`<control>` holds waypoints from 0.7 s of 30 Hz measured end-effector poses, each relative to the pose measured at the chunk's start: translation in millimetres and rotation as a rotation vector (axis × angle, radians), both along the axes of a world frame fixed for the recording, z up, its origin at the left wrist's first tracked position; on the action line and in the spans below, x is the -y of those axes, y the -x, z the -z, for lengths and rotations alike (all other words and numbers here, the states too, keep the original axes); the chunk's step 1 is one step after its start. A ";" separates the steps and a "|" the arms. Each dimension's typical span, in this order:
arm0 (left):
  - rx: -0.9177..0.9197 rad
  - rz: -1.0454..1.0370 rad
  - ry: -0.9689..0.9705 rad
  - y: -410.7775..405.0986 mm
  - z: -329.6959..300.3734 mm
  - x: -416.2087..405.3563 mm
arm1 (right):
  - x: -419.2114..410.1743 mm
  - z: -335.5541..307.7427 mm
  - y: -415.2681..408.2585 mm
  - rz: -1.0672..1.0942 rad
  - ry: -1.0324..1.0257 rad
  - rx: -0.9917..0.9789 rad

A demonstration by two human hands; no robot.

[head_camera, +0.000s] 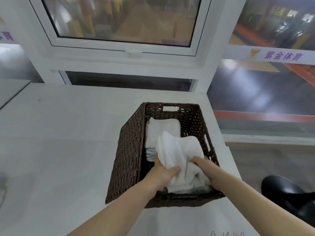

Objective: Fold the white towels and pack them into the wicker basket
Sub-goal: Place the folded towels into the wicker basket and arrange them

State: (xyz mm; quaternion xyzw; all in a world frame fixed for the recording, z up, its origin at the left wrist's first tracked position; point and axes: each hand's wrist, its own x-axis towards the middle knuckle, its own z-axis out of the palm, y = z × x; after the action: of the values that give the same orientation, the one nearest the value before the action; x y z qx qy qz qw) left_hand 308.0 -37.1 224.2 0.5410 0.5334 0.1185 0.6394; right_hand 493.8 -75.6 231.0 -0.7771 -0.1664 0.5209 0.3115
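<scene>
White table (pixel 59 150), wicker basket (pixel 129 150) on it; left hand (pixel 163 172), right hand (pixel 204 169) gripping folded towel (pixel 180 154) inside.

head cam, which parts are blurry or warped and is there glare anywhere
Head view: the wicker basket, towel and both hands are fairly sharp; the scene behind the window is smeared; wide-angle distortion splays the window frame lines outward; soft glare streaks lie on the dark glass at right.
</scene>
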 end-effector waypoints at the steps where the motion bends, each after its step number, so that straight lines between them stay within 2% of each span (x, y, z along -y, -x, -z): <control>1: -0.023 -0.002 0.025 -1.4 1.8 -3.2 | -5.1 7.5 -1.8 0.004 0.013 -0.023; 6: -0.116 -0.021 0.171 -4.9 19.0 -15.5 | -24.1 40.7 -1.2 -0.042 0.103 -0.108; 11: -0.188 -0.019 0.116 -7.1 32.2 -19.6 | -32.9 65.6 5.6 -0.015 0.124 -0.027; 13: -0.285 0.016 0.068 -6.6 28.2 -21.1 | -32.7 74.3 8.7 -0.023 0.124 -0.046; 14: -0.361 0.051 -0.018 -6.7 25.0 -20.3 | -31.6 79.7 10.8 -0.049 0.132 -0.053; 16: -0.466 0.132 -0.364 -6.6 13.4 -15.8 | -31.1 86.8 16.1 -0.141 0.155 -0.055; 19: -0.371 0.236 -0.898 2.9 -9.6 -18.5 | -34.5 87.6 20.7 -0.194 0.217 -0.041; 21: -0.378 0.228 -1.069 12.9 -15.3 -35.8 | -36.9 87.9 17.3 -0.209 0.259 -0.087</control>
State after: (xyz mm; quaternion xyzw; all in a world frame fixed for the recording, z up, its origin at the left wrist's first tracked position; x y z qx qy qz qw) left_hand 295.1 -1.3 239.5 0.8546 0.4428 0.2031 0.1798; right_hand 476.5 -38.6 143.1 -0.7659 -0.1640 0.6008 0.1597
